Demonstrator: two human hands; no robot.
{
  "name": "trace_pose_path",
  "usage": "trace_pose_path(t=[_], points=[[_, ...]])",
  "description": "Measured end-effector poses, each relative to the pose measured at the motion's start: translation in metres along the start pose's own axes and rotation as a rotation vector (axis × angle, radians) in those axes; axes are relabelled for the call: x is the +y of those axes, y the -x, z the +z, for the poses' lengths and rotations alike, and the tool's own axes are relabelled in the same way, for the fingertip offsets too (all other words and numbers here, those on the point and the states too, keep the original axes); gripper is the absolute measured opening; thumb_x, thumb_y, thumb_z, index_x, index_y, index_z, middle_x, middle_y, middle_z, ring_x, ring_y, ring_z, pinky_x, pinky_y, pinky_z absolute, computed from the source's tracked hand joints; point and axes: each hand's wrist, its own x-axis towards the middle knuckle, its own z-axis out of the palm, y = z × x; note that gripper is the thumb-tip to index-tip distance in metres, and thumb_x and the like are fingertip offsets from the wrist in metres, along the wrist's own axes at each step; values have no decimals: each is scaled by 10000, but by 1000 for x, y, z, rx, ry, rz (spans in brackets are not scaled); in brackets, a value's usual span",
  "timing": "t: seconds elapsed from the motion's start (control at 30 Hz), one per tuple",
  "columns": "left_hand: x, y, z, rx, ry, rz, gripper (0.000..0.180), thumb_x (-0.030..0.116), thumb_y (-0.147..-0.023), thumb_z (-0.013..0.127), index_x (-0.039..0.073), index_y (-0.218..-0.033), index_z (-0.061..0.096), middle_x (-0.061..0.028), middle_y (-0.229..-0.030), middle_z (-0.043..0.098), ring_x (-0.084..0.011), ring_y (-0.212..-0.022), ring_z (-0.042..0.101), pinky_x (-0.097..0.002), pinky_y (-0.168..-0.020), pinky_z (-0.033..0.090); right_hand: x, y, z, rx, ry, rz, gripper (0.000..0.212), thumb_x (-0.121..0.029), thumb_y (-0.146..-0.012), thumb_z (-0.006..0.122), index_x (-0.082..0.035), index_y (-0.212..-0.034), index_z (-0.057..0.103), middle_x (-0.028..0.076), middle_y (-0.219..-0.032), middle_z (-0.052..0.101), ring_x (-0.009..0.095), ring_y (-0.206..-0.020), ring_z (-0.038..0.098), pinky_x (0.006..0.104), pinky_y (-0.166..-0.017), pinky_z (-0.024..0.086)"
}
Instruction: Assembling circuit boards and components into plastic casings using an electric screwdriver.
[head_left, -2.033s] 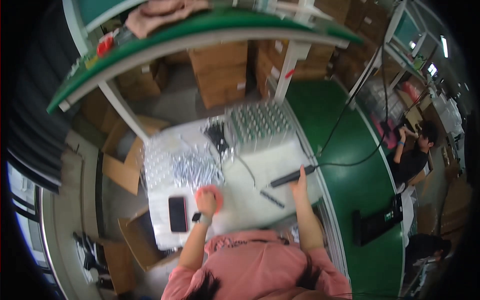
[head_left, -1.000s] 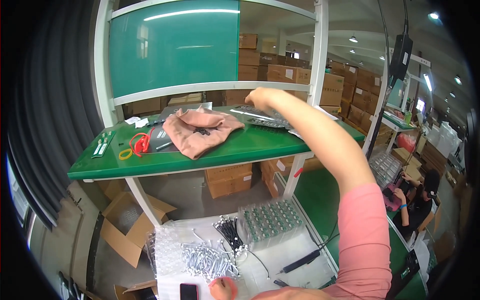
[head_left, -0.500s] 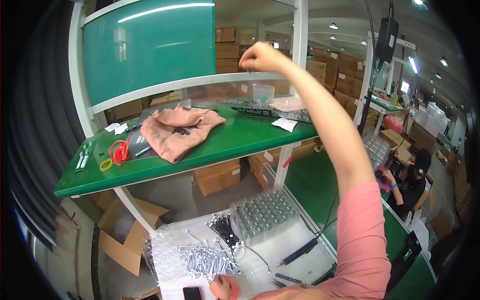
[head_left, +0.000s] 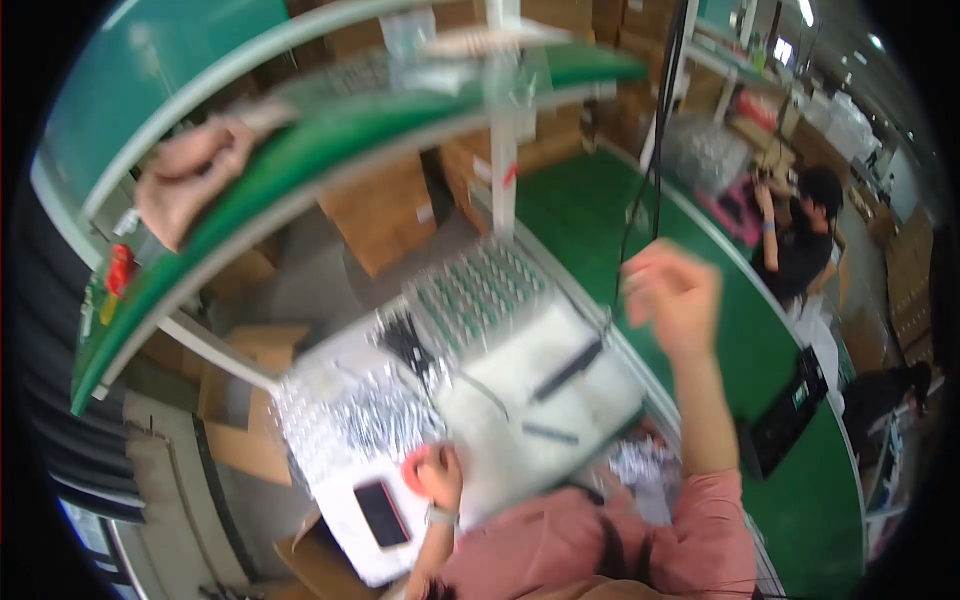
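Observation:
My left hand (head_left: pixel 444 482) is low over the white work surface (head_left: pixel 490 420), its fingers closed on a pinkish-red round thing (head_left: pixel 412 472), whose exact kind I cannot make out. A dark-screened phone (head_left: pixel 382 514) with a red edge lies beside it. Just beyond sit a heap of white-ended cables (head_left: pixel 372 418) and a bundle of black cables (head_left: pixel 405 342). My right hand (head_left: pixel 676 298) is raised at the right in front of the green surface, its fingers bent but smeared by motion. Whether anything is in it does not show.
A clear tray of small green parts (head_left: pixel 480 295) stands at the back of the work surface. Near it lies a black pen-shaped tool (head_left: pixel 568 372). A green shelf (head_left: pixel 330 175) carrying a pink cloth (head_left: pixel 195 180) spans above. Cartons (head_left: pixel 380 215) stand below; a co-worker (head_left: pixel 805 230) sits at right.
My right hand has come down and right from above the shelf. The view has swung down and right, showing more of my left arm, still at the pinkish-red thing.

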Motion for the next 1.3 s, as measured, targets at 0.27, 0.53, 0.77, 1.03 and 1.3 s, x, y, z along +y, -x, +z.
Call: trace_pose_path(t=[0.27, 0.53, 0.77, 1.03, 1.3], points=[[33, 42, 13, -399, 147, -31, 109, 86, -891, 570, 11, -880, 649, -120, -596, 601, -189, -488, 576, -315, -480, 428, 249, 226, 48, -212, 12, 1014, 165, -129, -870, 641, 34, -877, 665, 77, -718, 660, 124, -592, 631, 254, -472, 469], [10, 75, 28, -637, 54, 104, 75, 49, -852, 605, 16, -909, 640, -104, -686, 617, -232, -541, 575, -325, -521, 450, 278, 286, 48, -29, 470, 385, 153, -120, -863, 654, 27, -902, 677, 79, -691, 636, 109, -584, 583, 246, -520, 434], [24, 49, 88, -446, -5, 242, 186, 107, -804, 671, 61, -969, 598, -123, -901, 605, -297, -768, 611, -375, -622, 499, 211, 427, -24, 450, 386, 1004, 177, -164, -900, 636, 5, -922, 684, -64, -669, 524, 18, -592, 418, 182, -529, 340], [20, 37, 168, -278, -185, 411, 212, 171, -809, 731, 33, -901, 599, -94, -808, 592, -226, -663, 585, -333, -591, 483, 255, 746, -81, -404, 760, 1472, 176, -234, -812, 626, -82, -880, 685, 176, -845, 661, 348, -828, 660, 436, -697, 512], [21, 47, 165, -319, -286, 272, 221, 232, -894, 670, 19, -883, 612, -38, -799, 596, -137, -724, 502, -293, -651, 443, 241, 852, -8, -507, 703, 1898, 299, -359, -823, 615, -100, -957, 682, 101, -1126, 633, 304, -1056, 601, 447, -826, 506]])
